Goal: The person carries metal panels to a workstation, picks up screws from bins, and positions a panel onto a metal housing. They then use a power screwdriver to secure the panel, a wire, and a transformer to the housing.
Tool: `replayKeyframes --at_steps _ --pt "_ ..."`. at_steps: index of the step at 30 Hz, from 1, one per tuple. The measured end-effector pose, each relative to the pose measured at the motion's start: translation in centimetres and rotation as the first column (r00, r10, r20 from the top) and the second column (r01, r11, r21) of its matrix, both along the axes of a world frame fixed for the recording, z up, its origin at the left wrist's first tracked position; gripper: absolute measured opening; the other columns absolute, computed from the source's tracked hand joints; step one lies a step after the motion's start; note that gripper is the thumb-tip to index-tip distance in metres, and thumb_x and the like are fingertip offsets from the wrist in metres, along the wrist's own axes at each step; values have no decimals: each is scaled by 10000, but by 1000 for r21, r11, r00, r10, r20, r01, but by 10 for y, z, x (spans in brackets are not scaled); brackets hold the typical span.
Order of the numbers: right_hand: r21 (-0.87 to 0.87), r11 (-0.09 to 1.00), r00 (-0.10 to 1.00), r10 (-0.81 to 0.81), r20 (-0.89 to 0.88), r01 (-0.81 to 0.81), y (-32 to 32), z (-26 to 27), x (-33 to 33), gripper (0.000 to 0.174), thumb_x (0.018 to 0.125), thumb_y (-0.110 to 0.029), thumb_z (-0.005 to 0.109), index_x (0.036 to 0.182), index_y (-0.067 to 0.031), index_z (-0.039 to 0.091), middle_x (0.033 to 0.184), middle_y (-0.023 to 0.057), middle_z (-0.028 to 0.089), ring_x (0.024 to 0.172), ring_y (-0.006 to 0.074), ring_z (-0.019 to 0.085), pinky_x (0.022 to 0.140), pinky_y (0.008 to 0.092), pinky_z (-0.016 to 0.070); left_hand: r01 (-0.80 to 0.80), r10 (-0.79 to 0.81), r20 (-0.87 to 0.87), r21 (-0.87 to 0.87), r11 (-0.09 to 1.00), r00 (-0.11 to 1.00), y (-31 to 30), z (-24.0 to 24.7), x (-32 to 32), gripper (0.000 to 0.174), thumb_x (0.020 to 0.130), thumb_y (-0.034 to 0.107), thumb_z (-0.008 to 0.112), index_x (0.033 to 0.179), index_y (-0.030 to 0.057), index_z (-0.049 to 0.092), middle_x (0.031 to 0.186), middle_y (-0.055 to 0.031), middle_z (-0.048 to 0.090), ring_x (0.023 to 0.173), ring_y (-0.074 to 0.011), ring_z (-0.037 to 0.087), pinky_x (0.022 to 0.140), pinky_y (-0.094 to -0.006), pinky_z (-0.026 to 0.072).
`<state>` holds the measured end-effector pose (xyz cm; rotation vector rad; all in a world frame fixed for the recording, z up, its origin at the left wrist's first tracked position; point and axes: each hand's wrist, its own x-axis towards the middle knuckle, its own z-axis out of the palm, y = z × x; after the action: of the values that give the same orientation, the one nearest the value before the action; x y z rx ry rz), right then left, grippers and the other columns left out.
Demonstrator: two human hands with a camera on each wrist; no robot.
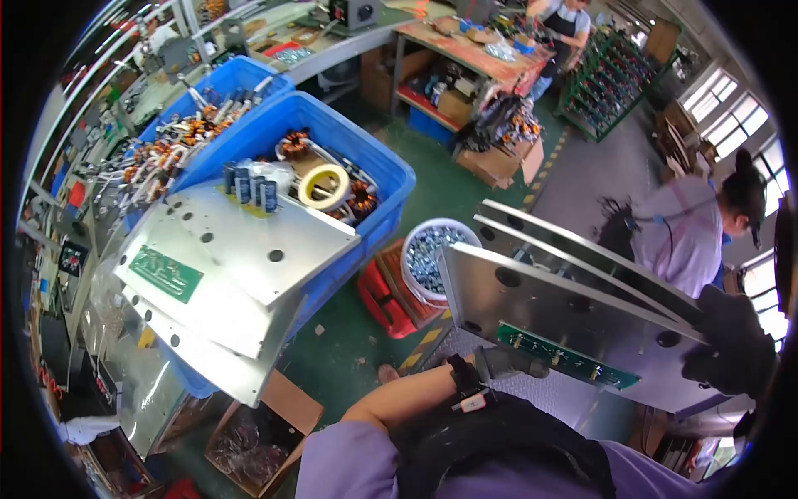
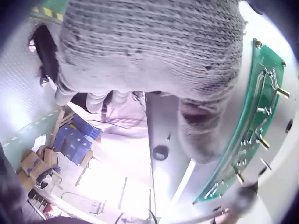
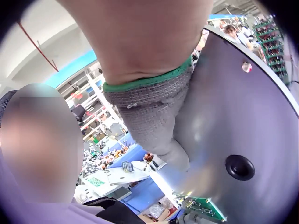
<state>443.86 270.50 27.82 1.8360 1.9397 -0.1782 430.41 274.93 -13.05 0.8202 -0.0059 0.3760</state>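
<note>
Silvery metal panels stand tilted on edge before my body in the head view. A narrow green circuit board sits on the face of the nearest one. My left hand, in a grey knit glove, grips their lower edge beside that board. Its thumb lies along the panel side in the left wrist view. At the panels' right end, my gloved right hand holds the edge. The right wrist view shows this glove against the broad metal face, its fingertips hidden.
More metal plates, with a green board and blue capacitors, lie across a blue bin of coils. Beside it, a white bucket of small metal parts stands on a red stool. Another person is beyond the panels.
</note>
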Motion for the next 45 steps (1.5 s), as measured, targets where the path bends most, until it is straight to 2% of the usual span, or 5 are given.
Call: replayKeyframes --at_steps 4,6,13,24,45 --pt "139 983 903 -51 -426 121 10 25 -24 479 610 -53 734 1075 -82 621 839 56 595 739 209 603 615 379 478 -427 429 11 121 896 903 52 39 -33 184 891 70 586 1072 38 599 1036 -90 598 973 -179 573 859 -329 486" --pt "-180 712 186 -404 -896 679 47 17 -27 558 545 -84 769 1063 -22 571 772 82 605 684 213 633 552 324 493 -320 809 510 849 -421 290 84 80 -51 186 907 17 490 1078 19 562 1066 -170 549 1053 -271 533 922 -391 449" --pt "396 -67 36 969 246 -916 287 -39 -98 271 764 -203 623 1017 -117 665 1007 127 643 1095 335 529 941 398 414 -179 892 367 890 -419 -265 108 43 -100 415 868 69 548 1259 -15 434 1189 -197 497 1154 -315 477 978 -401 418" --pt "184 692 662 721 -204 -698 346 -176 -219 157 817 -243 590 930 -200 691 964 131 642 957 312 605 865 380 469 -760 682 -641 230 608 352 -83 5 -163 475 913 141 579 1346 10 435 1277 -110 535 1176 -185 504 1001 -332 400" --pt "-342 544 114 -409 -906 -766 348 -203 -156 433 865 -337 631 1179 -54 540 1086 155 578 794 238 651 572 331 586 -126 453 228 769 -627 -862 120 109 -86 590 867 188 673 1346 -16 396 1122 -131 539 953 -203 577 826 -316 484"
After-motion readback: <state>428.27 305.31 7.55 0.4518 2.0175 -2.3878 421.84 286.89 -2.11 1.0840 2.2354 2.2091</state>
